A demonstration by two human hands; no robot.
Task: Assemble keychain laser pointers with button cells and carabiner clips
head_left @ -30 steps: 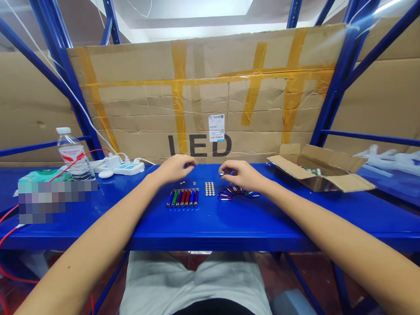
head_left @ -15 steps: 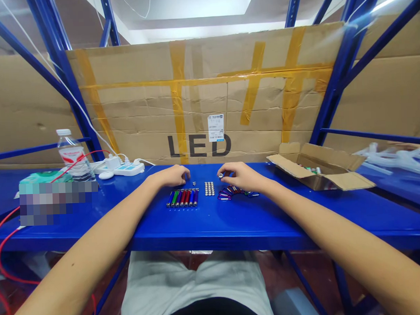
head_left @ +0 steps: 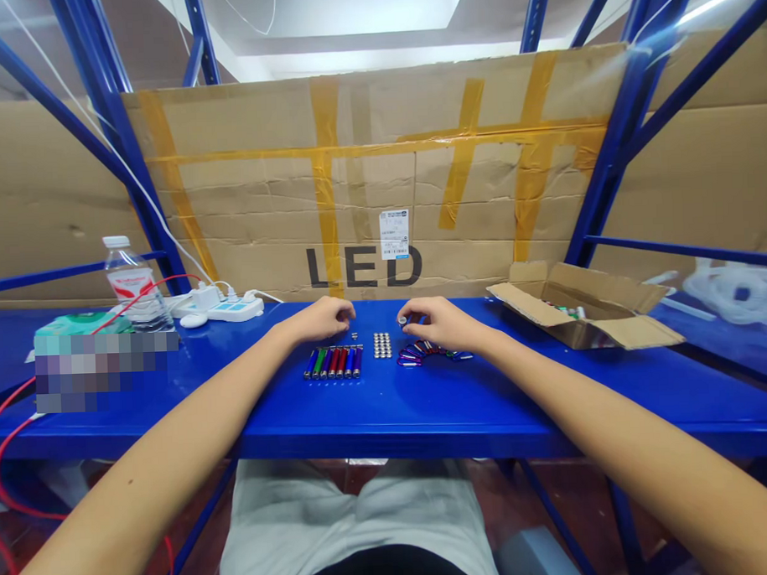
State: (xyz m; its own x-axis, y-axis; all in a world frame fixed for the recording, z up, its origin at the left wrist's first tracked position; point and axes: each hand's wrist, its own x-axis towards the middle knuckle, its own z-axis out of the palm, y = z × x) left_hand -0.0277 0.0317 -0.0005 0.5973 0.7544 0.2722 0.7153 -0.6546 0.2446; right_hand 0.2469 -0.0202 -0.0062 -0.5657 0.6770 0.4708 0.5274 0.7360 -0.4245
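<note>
My left hand (head_left: 325,317) hovers over the table with its fingers curled together behind the row of tubes; whatever is between the fingertips is hidden. Just right of those fingertips lie a few tiny metal pieces (head_left: 354,335). In front stands a neat row of blue, green, red and purple metal tubes (head_left: 332,362) with silver ends. My right hand (head_left: 431,318) is closed in a pinch on a small round silver-ended piece (head_left: 402,320). Between the hands sits a grid of small silver caps (head_left: 382,345). Coloured carabiner clips (head_left: 417,352) lie below my right hand.
An open cardboard box (head_left: 586,310) with small items inside stands at the right. On the left are a water bottle (head_left: 135,283), a power strip (head_left: 233,308), a green packet (head_left: 76,325) and red cables. A large cardboard sheet (head_left: 261,216) closes off the back of the blue table (head_left: 426,412).
My left hand has shifted slightly right, bringing its fingertips close to the tiny metal pieces. My right hand keeps its pinch almost in the same place.
</note>
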